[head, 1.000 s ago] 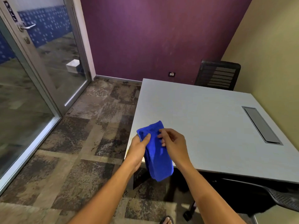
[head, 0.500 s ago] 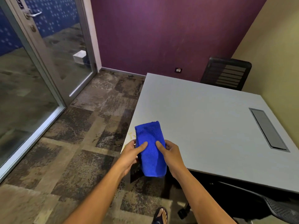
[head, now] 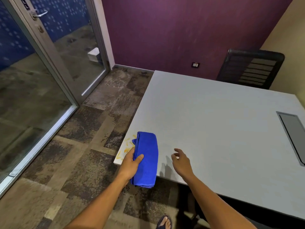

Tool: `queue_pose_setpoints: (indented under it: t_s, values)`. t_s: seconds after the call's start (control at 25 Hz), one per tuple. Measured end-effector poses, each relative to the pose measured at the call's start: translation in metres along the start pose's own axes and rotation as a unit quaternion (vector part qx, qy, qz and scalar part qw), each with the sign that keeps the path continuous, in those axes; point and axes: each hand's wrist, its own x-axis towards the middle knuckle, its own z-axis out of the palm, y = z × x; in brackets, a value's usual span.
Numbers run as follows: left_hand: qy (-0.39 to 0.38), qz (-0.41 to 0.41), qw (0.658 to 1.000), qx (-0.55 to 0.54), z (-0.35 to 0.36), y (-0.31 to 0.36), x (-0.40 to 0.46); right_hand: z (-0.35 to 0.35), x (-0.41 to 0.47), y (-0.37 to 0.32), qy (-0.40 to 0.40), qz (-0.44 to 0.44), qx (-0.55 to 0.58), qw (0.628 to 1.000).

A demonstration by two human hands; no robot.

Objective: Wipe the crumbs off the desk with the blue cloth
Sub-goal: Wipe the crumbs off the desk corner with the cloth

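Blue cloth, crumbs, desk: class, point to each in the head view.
blue cloth point(head: 147, 156), head view, middle of the fold
crumbs point(head: 127, 145), head view, yellow scatter at corner
desk point(head: 214, 121), head view, bare top

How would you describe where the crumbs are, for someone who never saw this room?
Find the grey desk and follow its near edge to the corner closest to the glass door. The crumbs lie there, just left of the blue cloth in the left hand. They are the only yellow-orange flecks on the desk.
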Motion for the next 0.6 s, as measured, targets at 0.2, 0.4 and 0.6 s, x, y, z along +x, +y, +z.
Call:
queue_pose_setpoints:
  t_s: [0.2, 0.4, 0.6]
  values:
    - [0.015, -0.009, 1.0, 0.012, 0.001, -0.01, 0.016, -0.003, 0.044, 0.034, -0.04, -0.095, -0.327, 0.939]
    - [-0.004, -0.02, 0.999, 0.031, 0.001, -0.021, 0.033, 0.03, 0.066, 0.05, -0.071, -0.09, -0.4, 0.909]
    - [-0.036, -0.004, 0.998, 0.06, 0.003, -0.034, 0.06, 0.057, 0.07, 0.078, -0.02, -0.07, -0.387, 0.919]
